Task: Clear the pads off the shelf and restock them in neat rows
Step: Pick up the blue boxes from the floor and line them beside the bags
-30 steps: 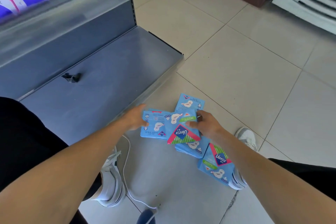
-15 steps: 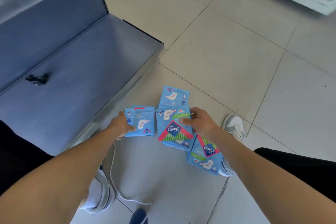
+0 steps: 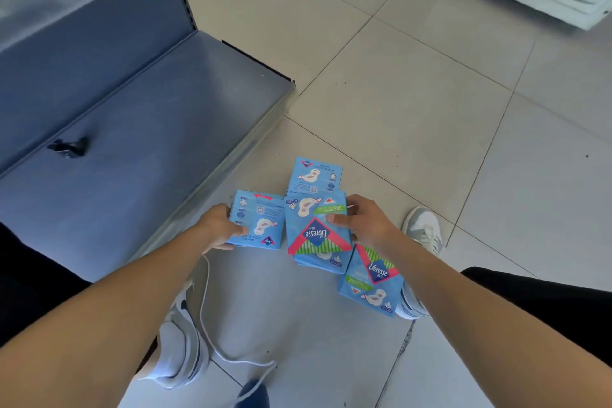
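Pads in blue packs lie on the tiled floor just beside the front edge of the grey shelf (image 3: 139,129). Nearest the shelf, the left hand (image 3: 217,228) grips one pack (image 3: 260,219) by its edge, thumb on top and fingers curled underneath. Just past it from the shelf, the right hand (image 3: 362,225) pinches a second pack (image 3: 316,232), thumb on its face. A third pack (image 3: 314,175) lies touching behind them, and a fourth (image 3: 371,281) rests farthest from the shelf, against a white shoe (image 3: 410,306).

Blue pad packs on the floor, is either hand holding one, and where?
Left hand grips the left pack by its left edge. Right hand grips the Libresse pack by its right edge.
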Tool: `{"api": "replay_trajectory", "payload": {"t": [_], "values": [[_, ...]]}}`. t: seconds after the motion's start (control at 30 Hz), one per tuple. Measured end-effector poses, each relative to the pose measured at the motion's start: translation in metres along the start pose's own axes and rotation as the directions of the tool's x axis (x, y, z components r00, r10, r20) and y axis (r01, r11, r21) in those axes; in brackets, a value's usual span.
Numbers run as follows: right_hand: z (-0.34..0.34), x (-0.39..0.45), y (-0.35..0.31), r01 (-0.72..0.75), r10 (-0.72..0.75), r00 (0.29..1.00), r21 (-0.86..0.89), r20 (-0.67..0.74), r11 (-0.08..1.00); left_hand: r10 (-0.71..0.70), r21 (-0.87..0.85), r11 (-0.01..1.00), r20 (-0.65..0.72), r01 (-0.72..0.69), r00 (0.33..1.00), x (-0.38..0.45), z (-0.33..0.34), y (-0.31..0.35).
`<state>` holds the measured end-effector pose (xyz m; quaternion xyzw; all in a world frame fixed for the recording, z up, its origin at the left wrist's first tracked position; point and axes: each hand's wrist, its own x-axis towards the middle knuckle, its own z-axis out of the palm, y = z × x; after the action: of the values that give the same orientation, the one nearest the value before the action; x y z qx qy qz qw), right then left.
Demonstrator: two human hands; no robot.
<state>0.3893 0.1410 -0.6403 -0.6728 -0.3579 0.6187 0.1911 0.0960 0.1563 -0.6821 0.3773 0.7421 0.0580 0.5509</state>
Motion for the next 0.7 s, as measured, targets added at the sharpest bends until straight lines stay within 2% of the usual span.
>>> {"api": "replay_trajectory", "payload": {"t": [0.17, 0.27, 0.37, 0.53, 0.7], "values": [[0.003, -0.015, -0.009, 0.006, -0.005, 1.000, 0.103, -0.004, 0.995, 0.103, -0.230, 0.970, 0.076, -0.083, 0.992, -0.016, -0.012, 0.005], [0.001, -0.026, -0.013, 0.003, -0.005, 1.000, 0.195, 0.011, 0.981, 0.176, -0.365, 0.920, 0.064, -0.141, 0.982, -0.023, -0.014, 0.010], [-0.002, -0.033, -0.018, 0.012, -0.018, 1.000, 0.259, 0.022, 0.966, 0.230, -0.430, 0.884, 0.062, -0.182, 0.971, -0.028, -0.016, 0.017], [-0.006, -0.037, -0.020, 0.016, -0.023, 1.000, 0.288, 0.021, 0.957, 0.227, -0.504, 0.857, 0.188, -0.104, 0.956, -0.038, -0.022, 0.022], [-0.012, -0.037, -0.018, 0.011, -0.016, 1.000, 0.300, 0.014, 0.954, 0.176, -0.622, 0.783, 0.173, -0.032, 0.969, -0.038, -0.021, 0.024]]}}
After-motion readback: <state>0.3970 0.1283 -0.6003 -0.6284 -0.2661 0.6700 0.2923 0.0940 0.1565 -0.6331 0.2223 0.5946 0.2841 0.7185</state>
